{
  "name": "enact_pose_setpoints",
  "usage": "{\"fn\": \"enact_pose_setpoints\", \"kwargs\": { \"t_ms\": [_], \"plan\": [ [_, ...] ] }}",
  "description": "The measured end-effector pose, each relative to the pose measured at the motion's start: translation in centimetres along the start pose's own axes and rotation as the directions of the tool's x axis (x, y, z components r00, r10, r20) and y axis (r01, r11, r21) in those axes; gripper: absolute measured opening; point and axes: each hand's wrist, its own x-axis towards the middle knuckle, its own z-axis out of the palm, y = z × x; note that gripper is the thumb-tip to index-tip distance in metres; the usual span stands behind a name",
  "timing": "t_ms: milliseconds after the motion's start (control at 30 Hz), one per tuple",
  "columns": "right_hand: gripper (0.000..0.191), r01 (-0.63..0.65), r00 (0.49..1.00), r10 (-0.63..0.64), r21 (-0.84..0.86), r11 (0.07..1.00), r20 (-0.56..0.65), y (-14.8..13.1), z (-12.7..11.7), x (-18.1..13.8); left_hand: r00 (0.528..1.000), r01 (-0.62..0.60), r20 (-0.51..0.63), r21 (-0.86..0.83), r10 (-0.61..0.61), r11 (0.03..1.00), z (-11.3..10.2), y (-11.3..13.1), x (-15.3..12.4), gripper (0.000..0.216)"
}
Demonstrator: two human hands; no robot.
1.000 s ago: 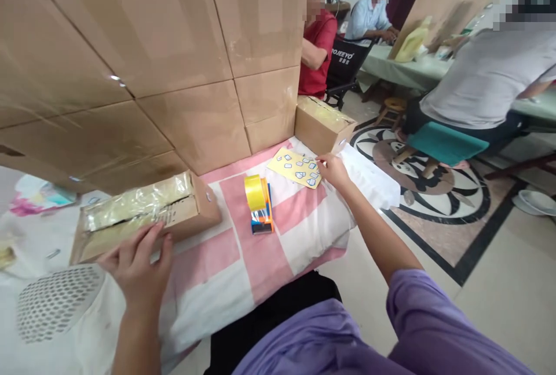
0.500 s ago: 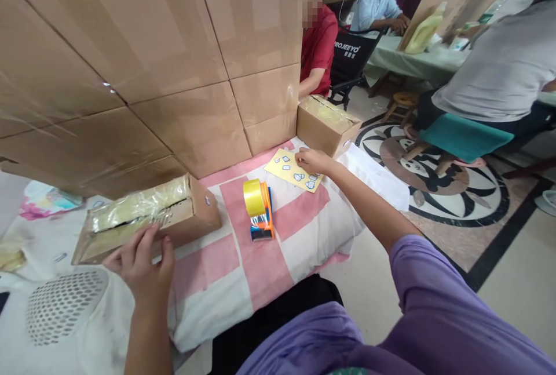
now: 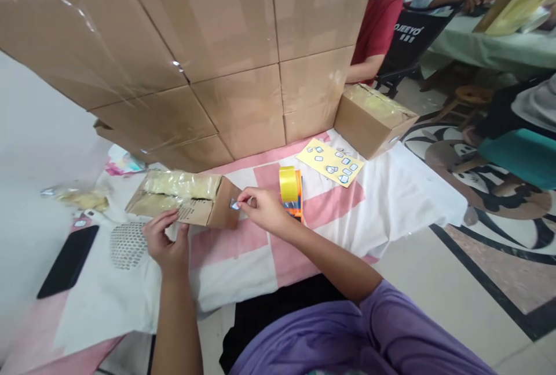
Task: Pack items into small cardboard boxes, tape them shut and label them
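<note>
My left hand [image 3: 164, 237] steadies a taped cardboard box [image 3: 202, 211], its fingers on the top front edge and the thumb against the front side. At the right end of that box, my right hand [image 3: 263, 207] is closed in a pinch. Its fingertips meet a small white-and-blue sticker [image 3: 234, 204] at the end face; whether the sticker is fully stuck down cannot be told. Right of this hand lies a yellow card [image 3: 319, 167] bearing several small outlined stickers. A yellow tape roll [image 3: 288, 184] in an orange-and-blue dispenser stands behind my right wrist, partly hidden.
A tall cardboard partition [image 3: 237, 97] rises behind the box. Another taped box [image 3: 369, 123] stands at the table's right end. On the left lie a black phone [image 3: 68, 260], a perforated white object [image 3: 128, 244] and a plastic bag [image 3: 82, 196]. A person in red [image 3: 382, 27] sits beyond the partition.
My right hand has moved left from the yellow card to the end of the left box. My left hand still touches that box. The view has turned left and down.
</note>
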Motion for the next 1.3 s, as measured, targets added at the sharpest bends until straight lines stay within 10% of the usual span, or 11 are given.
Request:
{"fn": "enact_pose_setpoints", "kwargs": {
  "t_ms": [500, 900, 1300],
  "plan": [
    [0.027, -0.115, 0.989, 0.139, 0.305, 0.945, -0.058, 5.8, 4.6, 3.1, 0.993, 0.096, -0.053, -0.142, -0.105, 0.985, 0.0, 0.1, -0.5, 0.041],
    [0.025, 0.091, 0.974, -0.092, -0.014, 0.996, -0.205, 5.9, 5.5, 0.9, 0.992, 0.121, -0.029, -0.14, -0.126, 0.983, 0.0, 0.4, -0.5, 0.042],
    [0.013, 0.22, 0.973, -0.226, -0.431, 0.875, 0.04, 4.5, 4.4, 2.8, 0.992, 0.111, 0.077, -0.135, -0.101, 0.985, -0.8, 0.3, 1.1, 0.046]
  ]
}}
